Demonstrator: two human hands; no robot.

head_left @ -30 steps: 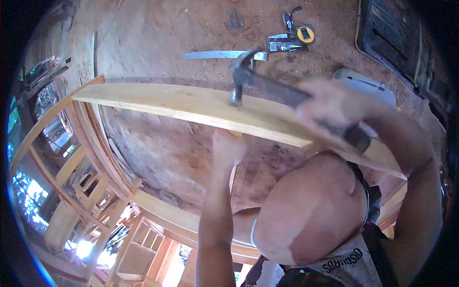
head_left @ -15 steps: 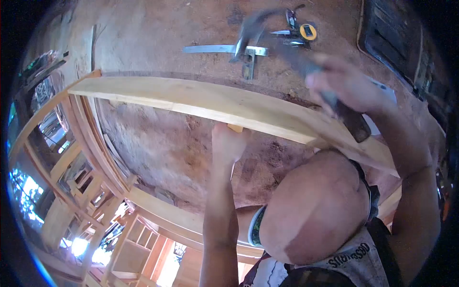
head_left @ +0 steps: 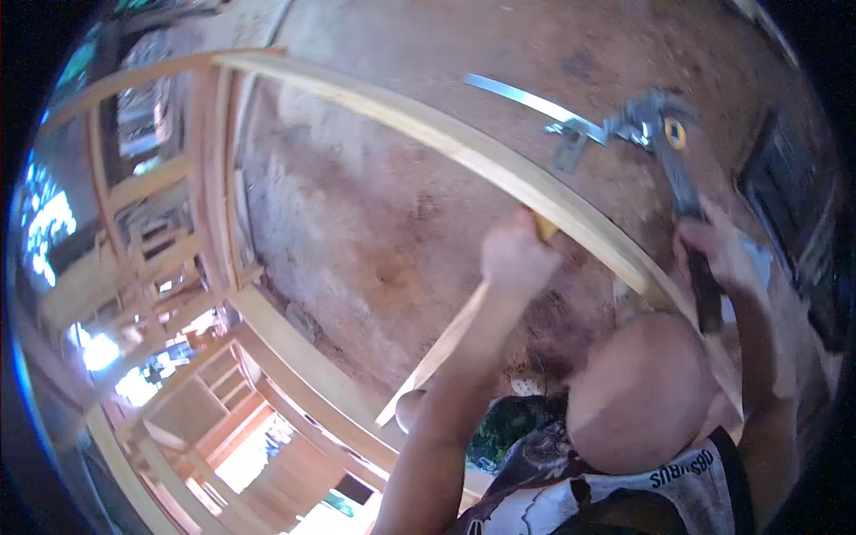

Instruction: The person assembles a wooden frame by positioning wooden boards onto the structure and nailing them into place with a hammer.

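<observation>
My left hand (head_left: 522, 257) is closed around a narrow wooden strip (head_left: 437, 352). The strip's upper end meets the near edge of a long wooden plank (head_left: 437, 134); its lower end slants down toward my forearm. Beyond the plank, on the right, my right hand (head_left: 711, 245) grips a claw hammer (head_left: 685, 189) by its dark handle. The hammer head is raised and points away from me, slightly blurred. My bare knee (head_left: 637, 392) is close beside the plank.
On the reddish dirt floor lie a metal combination square (head_left: 535, 102) and a yellow-and-black tape measure (head_left: 675, 134), partly behind the hammer. A dark case (head_left: 776, 192) sits at right. Wooden frames (head_left: 209, 178) stand along the left and lower left.
The view has turned and shifted, so the plank slopes more steeply. The hammer has swung from pointing left to pointing away from me. My left hand still holds the strip at the plank.
</observation>
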